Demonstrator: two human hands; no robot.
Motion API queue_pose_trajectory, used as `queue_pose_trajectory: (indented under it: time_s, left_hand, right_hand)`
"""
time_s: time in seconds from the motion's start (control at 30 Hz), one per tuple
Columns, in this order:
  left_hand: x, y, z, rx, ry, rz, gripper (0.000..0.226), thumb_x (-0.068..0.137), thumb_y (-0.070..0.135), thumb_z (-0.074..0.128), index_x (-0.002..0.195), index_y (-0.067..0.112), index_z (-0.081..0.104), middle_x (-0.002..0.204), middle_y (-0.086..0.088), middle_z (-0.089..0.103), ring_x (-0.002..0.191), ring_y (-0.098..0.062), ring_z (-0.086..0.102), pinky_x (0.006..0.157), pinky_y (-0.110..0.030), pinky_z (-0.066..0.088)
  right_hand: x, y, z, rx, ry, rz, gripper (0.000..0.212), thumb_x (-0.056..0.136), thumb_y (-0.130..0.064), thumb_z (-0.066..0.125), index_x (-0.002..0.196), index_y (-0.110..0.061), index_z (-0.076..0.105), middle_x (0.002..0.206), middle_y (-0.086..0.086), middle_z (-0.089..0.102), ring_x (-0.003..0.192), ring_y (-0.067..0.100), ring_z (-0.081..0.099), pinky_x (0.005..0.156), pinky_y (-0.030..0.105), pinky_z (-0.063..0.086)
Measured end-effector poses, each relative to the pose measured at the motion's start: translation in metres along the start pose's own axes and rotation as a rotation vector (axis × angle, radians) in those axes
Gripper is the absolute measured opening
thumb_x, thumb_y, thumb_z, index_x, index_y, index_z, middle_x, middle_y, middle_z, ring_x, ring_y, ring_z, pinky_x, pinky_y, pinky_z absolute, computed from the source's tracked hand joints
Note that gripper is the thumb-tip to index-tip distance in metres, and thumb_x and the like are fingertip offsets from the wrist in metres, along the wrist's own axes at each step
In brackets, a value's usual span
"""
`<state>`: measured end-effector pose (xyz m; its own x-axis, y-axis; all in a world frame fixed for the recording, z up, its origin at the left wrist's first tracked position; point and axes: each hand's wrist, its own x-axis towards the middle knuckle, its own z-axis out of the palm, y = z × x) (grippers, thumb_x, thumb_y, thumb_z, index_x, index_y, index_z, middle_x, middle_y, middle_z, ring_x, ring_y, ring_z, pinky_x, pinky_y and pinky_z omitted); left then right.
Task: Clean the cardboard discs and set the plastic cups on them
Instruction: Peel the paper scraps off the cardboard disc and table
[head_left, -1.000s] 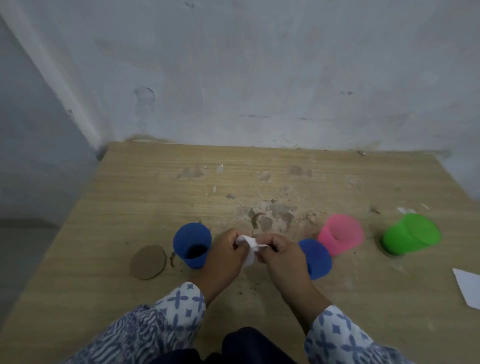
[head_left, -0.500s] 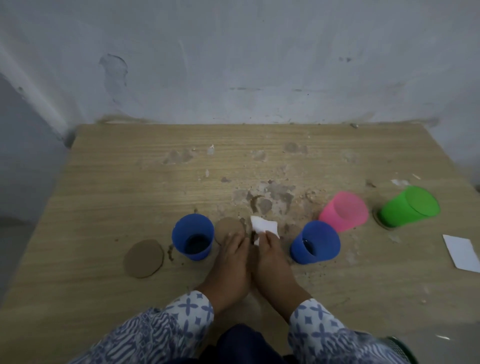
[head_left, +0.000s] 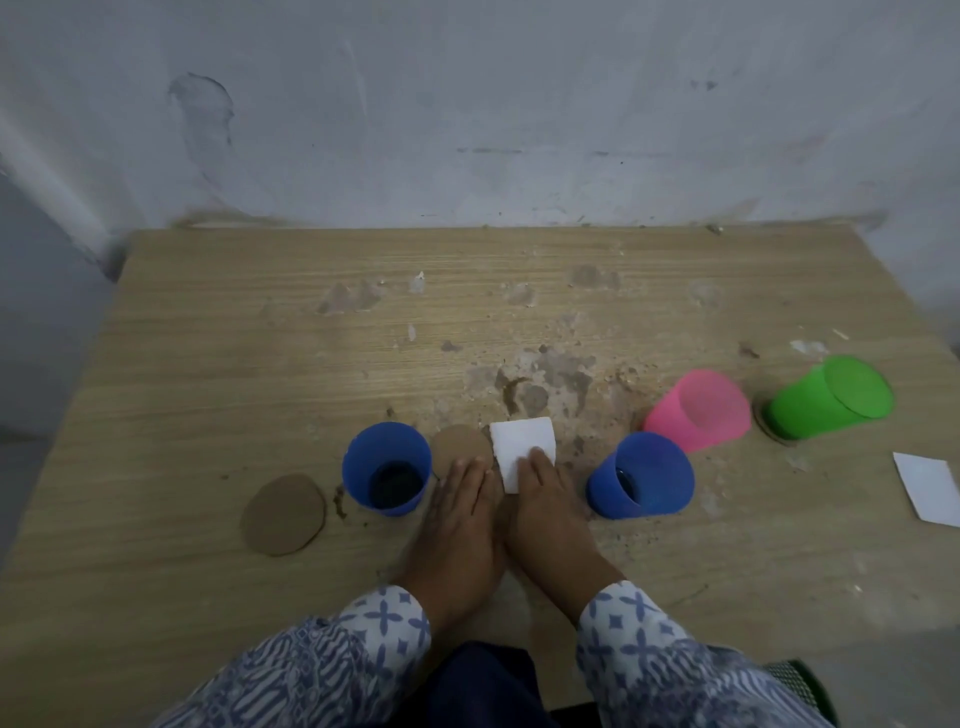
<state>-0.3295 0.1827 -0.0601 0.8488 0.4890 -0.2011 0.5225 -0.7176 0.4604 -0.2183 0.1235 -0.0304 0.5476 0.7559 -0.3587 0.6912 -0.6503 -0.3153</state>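
Well, the wooden table (head_left: 208, 395) fills most of the frame, its middle scuffed and strewn with crumbs and stains, and a pale blotched wall (head_left: 467, 104) rises behind it. Both patterned sleeves (head_left: 332, 670) come in from the bottom edge. The left hand (head_left: 457, 525) lies flat and spread, fingertips on the near rim of a cardboard disc (head_left: 460, 441) at centre. Touching it on the right, the right hand (head_left: 550, 514) presses flat fingers on a folded white tissue (head_left: 519, 447), which covers that disc's right edge; neither hand pinches anything. Left of the hands stands an upright blue cup (head_left: 387, 470), just beside the disc. Lower left of it lies a second cardboard disc (head_left: 283, 514), bare and apart. Right of the hands sits another blue cup (head_left: 644, 475), then a pink cup (head_left: 701, 410) nearly touching it, then a green cup (head_left: 826, 397) at far right standing on a disc whose rim barely shows. A white paper sheet (head_left: 930, 486) lies at the right edge.
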Motion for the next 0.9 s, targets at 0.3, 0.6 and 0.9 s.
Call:
queue_pose_trajectory:
  time_s: [0.3,0.6,0.9]
  left_hand:
    - [-0.001,-0.01,0.016,0.077,0.181,0.066,0.069,0.085,0.04,0.04,0.144,0.007,0.027,0.147,-0.011,0.04,0.14,-0.021,0.021,0.113,-0.035,0.017]
    - [-0.001,-0.011,0.02,0.149,0.214,0.073,0.065,0.088,0.042,0.039,0.141,0.004,0.03,0.146,-0.015,0.041,0.139,-0.024,0.025,0.114,-0.034,0.011]
    - [0.0,-0.014,0.022,0.128,0.224,0.075,0.067,0.088,0.042,0.038,0.144,0.007,0.023,0.148,-0.014,0.039,0.14,-0.023,0.02,0.112,-0.037,0.017]
  right_hand:
    - [0.022,-0.002,0.002,-0.133,0.131,-0.22,0.034,0.093,-0.021,0.045,0.124,-0.011,0.05,0.115,0.01,0.054,0.103,0.026,0.046,0.089,0.032,0.038]
    - [-0.011,0.009,0.007,-0.063,0.206,-0.157,0.019,0.071,-0.016,0.068,0.09,-0.018,0.069,0.084,0.002,0.065,0.073,0.024,0.061,0.065,0.033,0.049]
    - [-0.004,0.004,-0.001,-0.011,0.124,-0.04,0.049,0.09,-0.028,0.049,0.135,-0.014,0.036,0.141,0.012,0.03,0.123,0.03,0.036,0.103,0.035,0.031]
